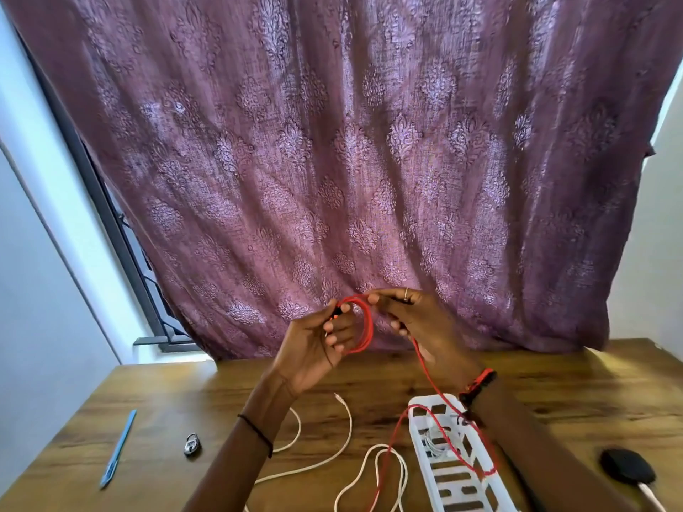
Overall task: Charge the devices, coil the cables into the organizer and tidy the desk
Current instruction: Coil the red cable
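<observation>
Both hands are raised above the wooden desk point(148, 408), working a red cable point(364, 328). My left hand point(318, 349) pinches the cable's dark plug end and holds several loops of it. My right hand point(414, 319) grips the same cable at the top of the loops. The loose tail runs down from my right hand and drapes over a white slotted organizer basket point(449, 478) at the lower right. A white cable point(347, 430) lies uncoiled on the desk below my hands, its plug pointing up.
A blue pen point(118, 448) and a small metal padlock point(192, 444) lie at the left of the desk. A black device point(626, 471) with a white cable plugged in sits at the right edge. A purple patterned curtain point(351, 160) hangs behind the desk.
</observation>
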